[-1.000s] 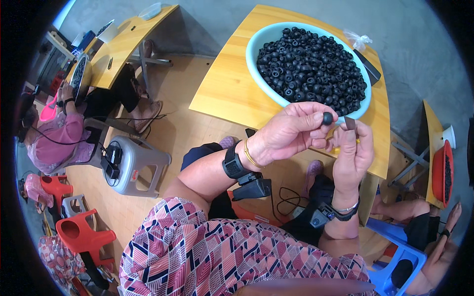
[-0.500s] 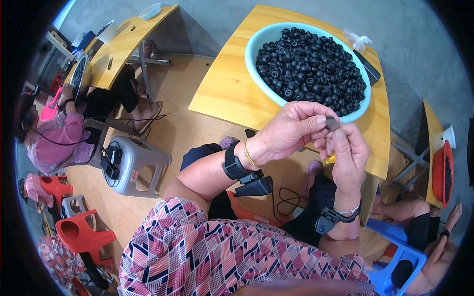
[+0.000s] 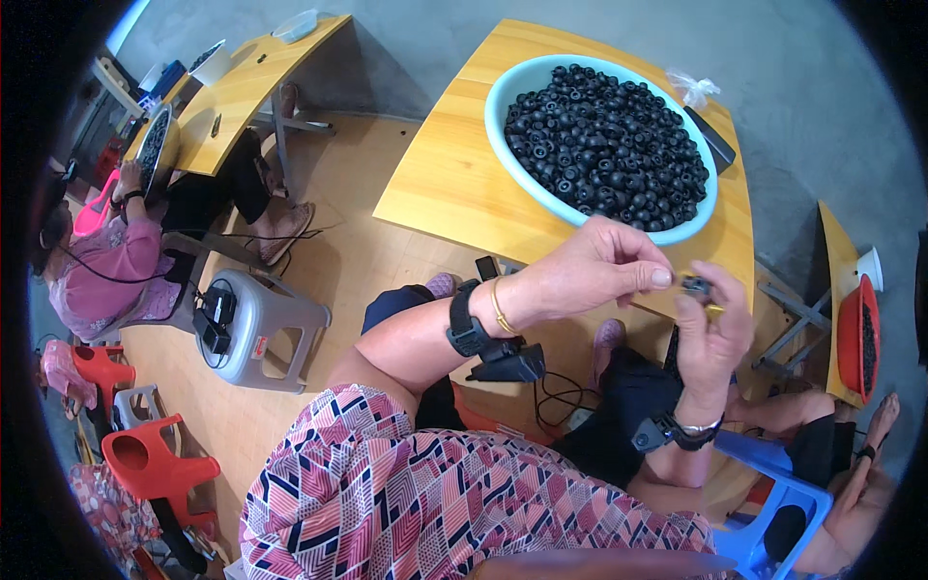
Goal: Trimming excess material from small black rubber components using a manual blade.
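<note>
Small black ring part [image 3: 695, 286] sits pinched at the fingertips of the right hand [image 3: 710, 333], raised upright just off the desk [image 3: 454, 184] edge, while the left hand [image 3: 604, 271], fingers pinched together, meets it from the left, the blue bowl [image 3: 503, 97] of parts lying beyond both.

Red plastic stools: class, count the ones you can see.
2. One red stool at lower left, another above it near the left edge. More may hide beyond the rim.
</note>
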{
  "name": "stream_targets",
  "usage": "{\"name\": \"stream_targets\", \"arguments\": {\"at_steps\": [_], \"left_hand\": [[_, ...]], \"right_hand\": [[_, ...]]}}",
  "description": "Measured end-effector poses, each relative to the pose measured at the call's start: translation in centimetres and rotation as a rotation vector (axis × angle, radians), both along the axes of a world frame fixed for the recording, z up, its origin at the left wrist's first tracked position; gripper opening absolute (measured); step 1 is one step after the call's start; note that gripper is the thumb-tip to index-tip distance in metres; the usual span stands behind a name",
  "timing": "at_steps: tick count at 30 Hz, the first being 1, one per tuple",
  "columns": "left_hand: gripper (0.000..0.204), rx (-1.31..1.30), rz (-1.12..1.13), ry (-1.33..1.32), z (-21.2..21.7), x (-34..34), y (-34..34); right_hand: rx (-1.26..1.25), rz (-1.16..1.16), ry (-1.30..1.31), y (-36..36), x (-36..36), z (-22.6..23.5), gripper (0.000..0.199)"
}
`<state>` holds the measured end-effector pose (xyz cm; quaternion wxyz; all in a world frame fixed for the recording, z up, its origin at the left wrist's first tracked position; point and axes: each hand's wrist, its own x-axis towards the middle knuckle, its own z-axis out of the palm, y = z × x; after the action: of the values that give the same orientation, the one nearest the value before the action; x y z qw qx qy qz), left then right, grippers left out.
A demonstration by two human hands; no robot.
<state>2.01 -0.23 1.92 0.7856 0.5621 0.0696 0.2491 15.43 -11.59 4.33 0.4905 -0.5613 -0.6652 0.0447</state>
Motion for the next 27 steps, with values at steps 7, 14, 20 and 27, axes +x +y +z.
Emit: {"name": "stream_targets", "arguments": {"at_steps": [7, 14, 20, 27], "left_hand": [[0.012, 1.156, 0.836, 0.166, 1.3, -2.1, 4.4], [0.013, 1.285, 0.884, 0.315, 0.3, 0.7, 6.1], [0.010, 1.515, 0.755, 0.582, -1.2, 2.0, 8.8], [0.012, 1.182, 0.793, 0.396, -0.8, 0.4, 8.1]], "right_hand": [[0.280, -0.491, 0.509, -8.2, 9.5, -5.7, 0.022], [-0.178, -1.007, 0.157, -12.6, 17.7, -17.0, 0.028], [0.059, -1.024, 0.170, -12.6, 16.6, -17.6, 0.033], [0.082, -0.713, 0.789, -10.5, 12.1, -11.5, 0.023]]}}
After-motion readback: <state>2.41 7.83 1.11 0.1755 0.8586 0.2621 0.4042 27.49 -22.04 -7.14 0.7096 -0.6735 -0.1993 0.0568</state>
